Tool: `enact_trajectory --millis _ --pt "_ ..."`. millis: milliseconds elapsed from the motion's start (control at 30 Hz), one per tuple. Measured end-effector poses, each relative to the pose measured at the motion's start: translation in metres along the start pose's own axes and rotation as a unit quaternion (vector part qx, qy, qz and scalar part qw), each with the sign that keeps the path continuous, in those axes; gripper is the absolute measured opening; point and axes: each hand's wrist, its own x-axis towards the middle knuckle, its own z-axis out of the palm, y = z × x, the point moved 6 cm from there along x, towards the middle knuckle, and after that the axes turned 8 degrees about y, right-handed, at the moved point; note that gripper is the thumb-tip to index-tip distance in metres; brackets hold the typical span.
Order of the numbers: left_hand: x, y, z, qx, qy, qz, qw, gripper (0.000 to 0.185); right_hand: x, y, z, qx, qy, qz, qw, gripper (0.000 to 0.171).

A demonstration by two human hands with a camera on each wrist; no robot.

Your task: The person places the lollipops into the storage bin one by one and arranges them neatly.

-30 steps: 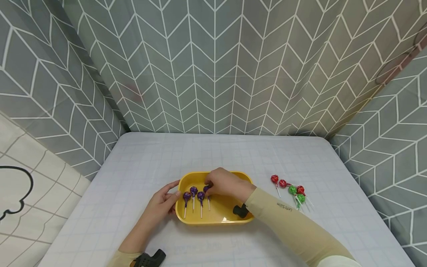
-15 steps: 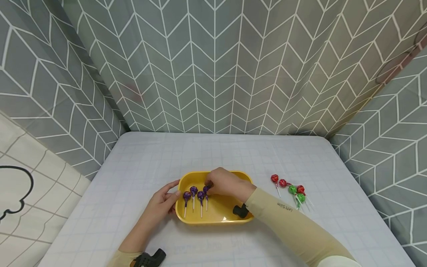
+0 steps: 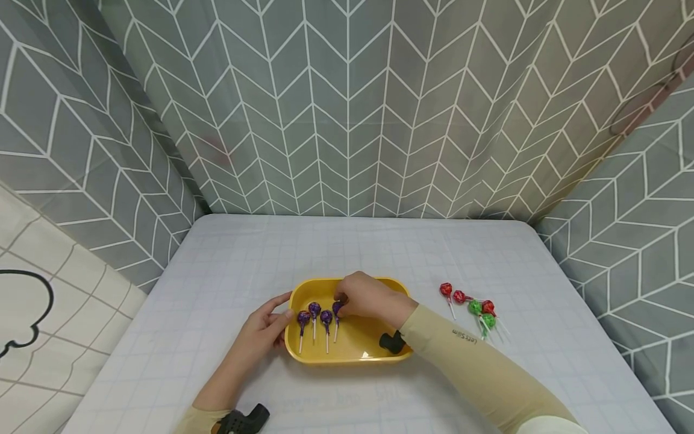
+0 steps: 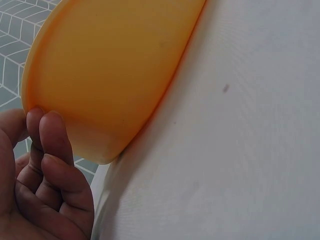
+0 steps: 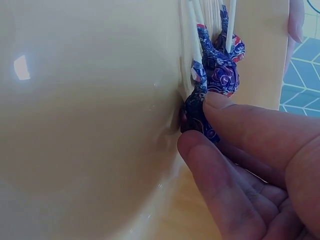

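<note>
A yellow tray [image 3: 379,355] sits at the table's middle with several purple lollipops lying side by side in its left half, sticks toward me. My right hand [image 3: 338,303] pinches the head of the rightmost purple lollipop [image 3: 337,309]. In the right wrist view the thumb and a finger of the right hand [image 5: 200,127] close on that wrapped head [image 5: 196,107], with other purple lollipops [image 5: 220,70] beside it. My left hand [image 3: 282,307] holds the tray's left end. In the left wrist view its fingertips [image 4: 47,125] press the tray's outer wall [image 4: 115,65].
A small cluster of red and green lollipops [image 3: 476,307] lies on the white gridded table [image 3: 228,271] to the tray's right. Grey chevron curtains [image 3: 347,108] enclose the table at the back and both sides.
The pinched purple lollipop has shifted slightly left, closer to the others in the row. The left hand has stayed on the tray's end.
</note>
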Motion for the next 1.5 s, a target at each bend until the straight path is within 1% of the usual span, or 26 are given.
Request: enact_trajectory --millis 233,400,567,900,1100,1267,1500 --pt "0.001 0.0 0.0 0.003 0.0 0.003 1.0 0.044 -0.001 0.0 -0.001 -0.001 0.005 -0.011 1.0 0.021" --pt "0.001 -0.001 0.0 0.007 0.002 0.003 1.0 0.045 -0.001 0.0 -0.001 -0.001 0.005 -0.009 1.0 0.021" --pt "0.001 -0.001 0.0 0.003 -0.002 0.002 1.0 0.043 0.0 0.001 -0.001 -0.006 0.005 -0.005 1.0 0.021" --pt "0.002 -0.001 0.0 0.003 -0.004 0.003 1.0 0.047 -0.003 0.002 -0.005 -0.005 0.009 -0.002 1.0 0.025" --pt "0.001 0.001 0.0 -0.001 -0.008 0.007 0.9999 0.047 -0.007 0.0 -0.012 -0.008 0.018 -0.006 1.0 0.03" --pt "0.001 0.002 0.0 0.0 -0.009 0.011 0.9999 0.048 -0.012 0.002 -0.018 0.01 0.029 -0.001 1.0 0.033" --pt "0.002 -0.001 0.0 0.01 -0.002 0.002 1.0 0.044 -0.02 0.009 -0.031 0.06 0.053 0.011 0.997 0.035"
